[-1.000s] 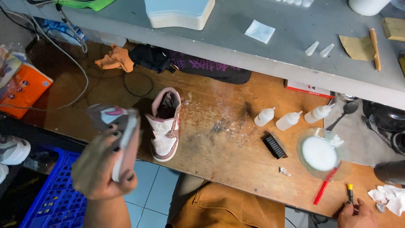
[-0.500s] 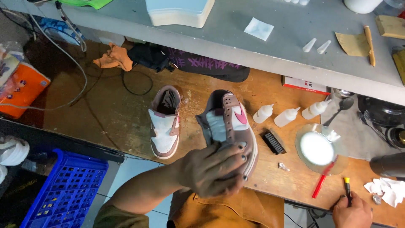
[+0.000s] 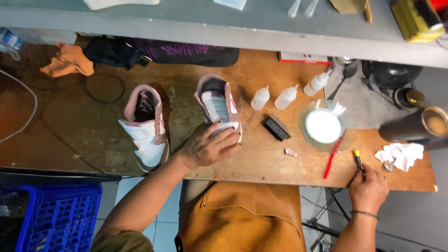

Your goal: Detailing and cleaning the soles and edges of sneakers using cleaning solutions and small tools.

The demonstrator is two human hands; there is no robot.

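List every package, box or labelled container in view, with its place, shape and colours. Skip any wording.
Red box: flat, red and white, at the bench's back edge under the shelf.
Yellow box: oblong, yellow with dark sides, on the shelf at top right.
Squeeze bottles: three small white ones, unlabelled, right of the shoe under the left hand.
Tube: dark cylinder with a tan end, lying at far right.

Pink-white-maroon sneaker [image 3: 219, 105]; matching second sneaker [image 3: 147, 126]. Orange cloth [image 3: 70, 60]. Blue crate [image 3: 58, 214]. Red brush [image 3: 332, 156]. White bottles [image 3: 287, 95]. Brown wooden bench [image 3: 261, 163]. Black brush [image 3: 276, 128].
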